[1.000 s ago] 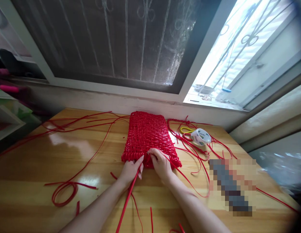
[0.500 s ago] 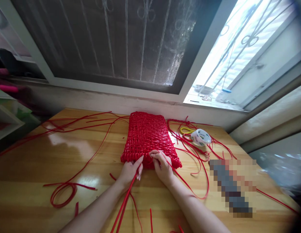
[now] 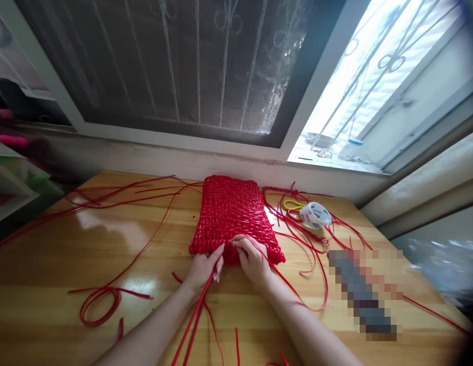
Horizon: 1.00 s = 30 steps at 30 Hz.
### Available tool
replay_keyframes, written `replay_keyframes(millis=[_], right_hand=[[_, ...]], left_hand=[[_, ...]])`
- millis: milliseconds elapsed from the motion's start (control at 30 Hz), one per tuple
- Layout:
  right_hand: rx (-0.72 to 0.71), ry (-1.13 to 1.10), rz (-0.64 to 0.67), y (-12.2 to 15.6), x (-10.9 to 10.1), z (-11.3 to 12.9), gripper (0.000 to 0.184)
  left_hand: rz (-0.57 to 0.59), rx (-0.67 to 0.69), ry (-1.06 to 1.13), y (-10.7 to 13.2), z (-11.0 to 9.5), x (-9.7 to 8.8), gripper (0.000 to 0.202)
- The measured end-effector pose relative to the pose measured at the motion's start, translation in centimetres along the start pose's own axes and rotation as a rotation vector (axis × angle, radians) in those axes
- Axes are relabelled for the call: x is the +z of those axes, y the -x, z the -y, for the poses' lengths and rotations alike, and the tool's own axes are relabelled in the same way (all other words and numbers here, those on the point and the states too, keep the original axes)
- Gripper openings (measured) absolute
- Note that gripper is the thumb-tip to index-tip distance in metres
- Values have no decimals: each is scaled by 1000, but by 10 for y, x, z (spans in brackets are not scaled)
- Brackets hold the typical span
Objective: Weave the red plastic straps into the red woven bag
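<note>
A red woven panel lies flat in the middle of a wooden table. My left hand rests at its near edge, fingers closed around red cord strands that run back toward me. My right hand sits just to the right, fingertips pinched on the panel's near edge, where a red cord passes over it. The two hands almost touch.
Loose red cords trail across the table's left side, with a coil near the front left. More tangled cords, a yellow loop and a white tape roll lie right of the panel. A window frame stands behind.
The cord under my left hand now shows as two strands instead of one. Both hands have shifted slightly along the panel's near edge.
</note>
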State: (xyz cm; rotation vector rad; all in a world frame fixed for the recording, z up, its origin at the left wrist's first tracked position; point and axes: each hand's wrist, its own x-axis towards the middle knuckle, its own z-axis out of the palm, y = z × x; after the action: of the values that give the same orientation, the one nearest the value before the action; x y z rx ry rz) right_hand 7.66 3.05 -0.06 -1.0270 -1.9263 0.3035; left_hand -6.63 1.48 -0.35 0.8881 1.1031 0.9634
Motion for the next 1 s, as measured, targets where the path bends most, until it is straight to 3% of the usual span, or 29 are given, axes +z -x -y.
replay_keyframes(millis=[167, 367, 633, 867, 1000], right_hand=[[54, -20, 59, -1, -1, 1, 19], [121, -126, 76, -2, 2, -9, 24], [141, -36, 50, -1, 5, -2, 20], [198, -186, 98, -2, 8, -20, 19], [164, -138, 102, -3, 4, -16, 22]], left_hand=[[-43, -7, -32, 1, -1, 0, 51], [-6, -18, 47, 2, 1, 1, 52], [-26, -51, 113, 1, 1, 1, 50], [5, -27, 115, 1, 2, 2, 51], [24, -20, 75, 0, 2, 2, 52]])
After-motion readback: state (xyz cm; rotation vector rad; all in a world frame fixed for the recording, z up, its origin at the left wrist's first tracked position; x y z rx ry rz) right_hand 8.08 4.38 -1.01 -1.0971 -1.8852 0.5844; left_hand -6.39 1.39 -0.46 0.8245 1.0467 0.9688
